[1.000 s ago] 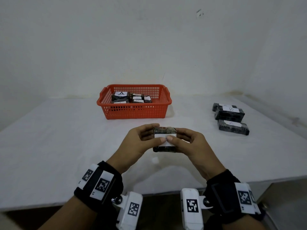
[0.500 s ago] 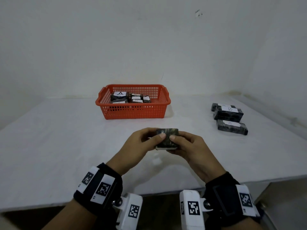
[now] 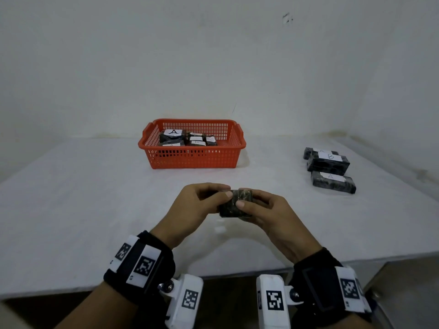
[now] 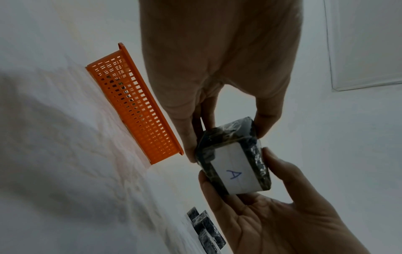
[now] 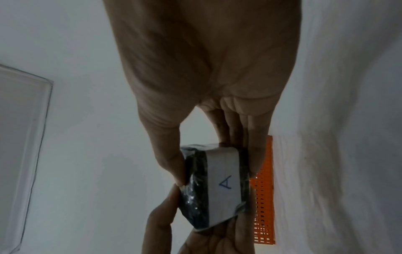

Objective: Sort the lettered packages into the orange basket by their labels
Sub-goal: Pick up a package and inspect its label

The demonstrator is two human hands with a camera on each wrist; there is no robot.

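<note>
Both hands hold one dark wrapped package (image 3: 235, 203) above the white table, near its front edge. My left hand (image 3: 209, 198) pinches its left end and my right hand (image 3: 256, 207) its right end. The white label faces down in the head view; both wrist views show the letter A on the package (image 4: 233, 160) (image 5: 214, 186). The orange basket (image 3: 192, 157) stands further back, holding several labelled packages (image 3: 187, 138). The basket also shows in the wrist views (image 4: 132, 106) (image 5: 264, 202).
Three more dark packages lie at the right of the table: one labelled A (image 3: 332, 181), one labelled B (image 3: 327, 162), and one behind (image 3: 316, 151). White walls close the back and right. The table's front edge (image 3: 213, 276) runs just above my wrists.
The package has been turned over in both hands: its white label faced up a second ago and now faces down. The hands rose slightly.
</note>
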